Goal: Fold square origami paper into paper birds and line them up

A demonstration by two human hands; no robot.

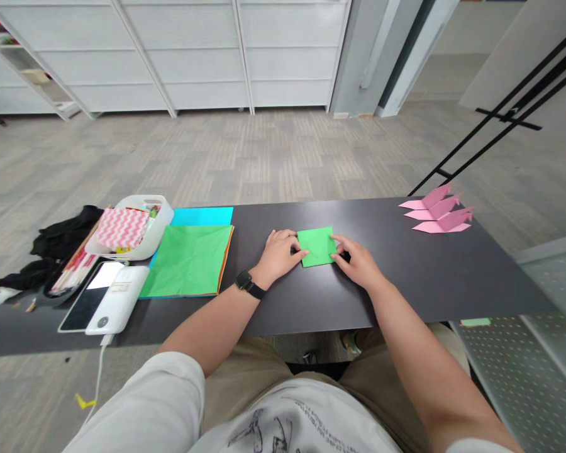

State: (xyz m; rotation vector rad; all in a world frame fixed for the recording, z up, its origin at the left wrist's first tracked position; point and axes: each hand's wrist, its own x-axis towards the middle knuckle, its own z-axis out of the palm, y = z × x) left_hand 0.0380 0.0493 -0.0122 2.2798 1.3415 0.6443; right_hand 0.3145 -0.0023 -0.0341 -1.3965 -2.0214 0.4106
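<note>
A small green square of folded paper lies on the dark table in front of me. My left hand grips its left edge, thumb on top of the paper, with a black watch on that wrist. At the opposite edge, my right hand has thumb and forefinger closed on the paper. Faint crease lines show on the green surface. The undersides of the fingers are hidden.
Several pink folded-paper birds stand at the table's far right. To the left lie a stack of coloured paper, a white basket, a white power bank with a cable, a phone and black cloth.
</note>
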